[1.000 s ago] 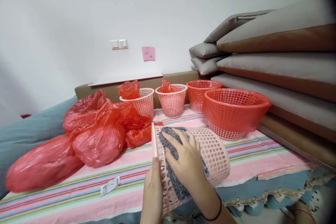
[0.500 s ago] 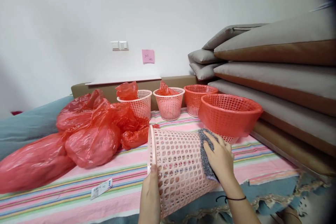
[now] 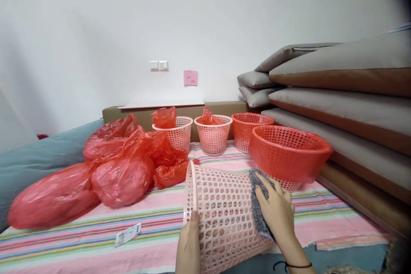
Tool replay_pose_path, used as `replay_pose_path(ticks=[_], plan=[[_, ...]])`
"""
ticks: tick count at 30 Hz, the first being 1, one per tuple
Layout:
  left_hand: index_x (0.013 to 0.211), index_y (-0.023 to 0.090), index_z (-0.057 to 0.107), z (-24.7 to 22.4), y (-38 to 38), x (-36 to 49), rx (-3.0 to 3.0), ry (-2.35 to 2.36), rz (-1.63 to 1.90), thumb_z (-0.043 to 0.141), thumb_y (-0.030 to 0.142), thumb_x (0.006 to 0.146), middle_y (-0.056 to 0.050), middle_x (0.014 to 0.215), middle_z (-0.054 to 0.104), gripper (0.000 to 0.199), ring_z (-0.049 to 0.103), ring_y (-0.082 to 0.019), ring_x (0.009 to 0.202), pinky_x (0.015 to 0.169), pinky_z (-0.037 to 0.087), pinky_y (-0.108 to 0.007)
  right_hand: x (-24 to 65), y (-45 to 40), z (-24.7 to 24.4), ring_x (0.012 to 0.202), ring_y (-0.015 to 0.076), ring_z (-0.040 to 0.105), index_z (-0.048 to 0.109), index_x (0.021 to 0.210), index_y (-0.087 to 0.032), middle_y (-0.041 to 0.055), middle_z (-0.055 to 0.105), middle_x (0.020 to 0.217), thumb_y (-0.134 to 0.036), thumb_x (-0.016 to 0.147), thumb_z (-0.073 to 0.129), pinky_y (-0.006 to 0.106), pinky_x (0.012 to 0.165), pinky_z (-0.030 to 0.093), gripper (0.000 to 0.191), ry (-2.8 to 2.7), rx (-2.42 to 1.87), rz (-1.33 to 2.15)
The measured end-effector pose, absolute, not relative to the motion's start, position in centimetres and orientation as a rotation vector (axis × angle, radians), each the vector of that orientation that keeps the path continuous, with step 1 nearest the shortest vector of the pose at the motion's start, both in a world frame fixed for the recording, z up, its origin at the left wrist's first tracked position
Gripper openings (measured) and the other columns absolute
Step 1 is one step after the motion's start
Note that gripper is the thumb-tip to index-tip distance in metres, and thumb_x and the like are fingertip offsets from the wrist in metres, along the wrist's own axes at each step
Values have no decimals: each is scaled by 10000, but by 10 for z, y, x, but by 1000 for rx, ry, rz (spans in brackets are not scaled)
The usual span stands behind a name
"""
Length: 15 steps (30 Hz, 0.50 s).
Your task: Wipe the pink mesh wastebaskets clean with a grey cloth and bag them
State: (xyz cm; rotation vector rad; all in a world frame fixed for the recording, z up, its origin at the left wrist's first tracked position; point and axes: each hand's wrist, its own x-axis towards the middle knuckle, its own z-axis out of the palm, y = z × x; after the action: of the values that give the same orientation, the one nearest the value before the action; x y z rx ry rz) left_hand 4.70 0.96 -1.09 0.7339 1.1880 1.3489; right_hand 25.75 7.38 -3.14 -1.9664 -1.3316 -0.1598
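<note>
While the left hand (image 3: 189,242) grips its rim, thumb outside and other fingers hidden from me: one pink perforated basket (image 3: 221,209), on its side at the near edge of a striped sheet (image 3: 93,250). Right hand (image 3: 278,205), fingers slightly spread, pressing a grey cloth (image 3: 258,207) to the base end. Behind: four upright baskets (image 3: 212,142). Leftward: red plastic bags (image 3: 123,180); nearer, one white label (image 3: 128,234). Rightward: stacked cushions (image 3: 340,102).

Basket (image 3: 224,209): smooth plastic; cloth (image 3: 258,218): rough, matt; bags (image 3: 123,180): glossy plastic film.
</note>
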Motion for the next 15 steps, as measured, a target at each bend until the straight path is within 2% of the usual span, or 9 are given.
replay_pose_path(ticks=[6, 10, 15], plan=[[912, 142, 705, -10, 8, 44, 630, 1239, 1232, 568, 770, 697, -169, 827, 760, 678, 719, -374, 891, 813, 569, -499, 259, 74, -36, 1089, 325, 493, 601, 1304, -333, 38, 568, 1322, -421, 931, 342, 484, 864, 455, 463, -1328, -1940, -197], [909, 156, 704, -12, 8, 43, 622, 1302, 1230, 569, 747, 706, -162, 797, 758, 639, 708, -381, 943, 810, 577, -468, 261, 76, -43, 1054, 334, 500, 607, 1299, -330, 53, 568, 1312, -464, 927, 316, 498, 828, 461, 491, -1331, -1938, -221], [870, 132, 705, -22, 13, 44, 590, 1296, 1260, 568, 773, 675, -181, 769, 744, 684, 708, -395, 930, 771, 587, -468, 262, 77, -50, 1028, 343, 511, 612, 1293, -328, 67, 580, 1280, -517, 920, 285, 507, 794, 459, 531, -1324, -1913, -255]])
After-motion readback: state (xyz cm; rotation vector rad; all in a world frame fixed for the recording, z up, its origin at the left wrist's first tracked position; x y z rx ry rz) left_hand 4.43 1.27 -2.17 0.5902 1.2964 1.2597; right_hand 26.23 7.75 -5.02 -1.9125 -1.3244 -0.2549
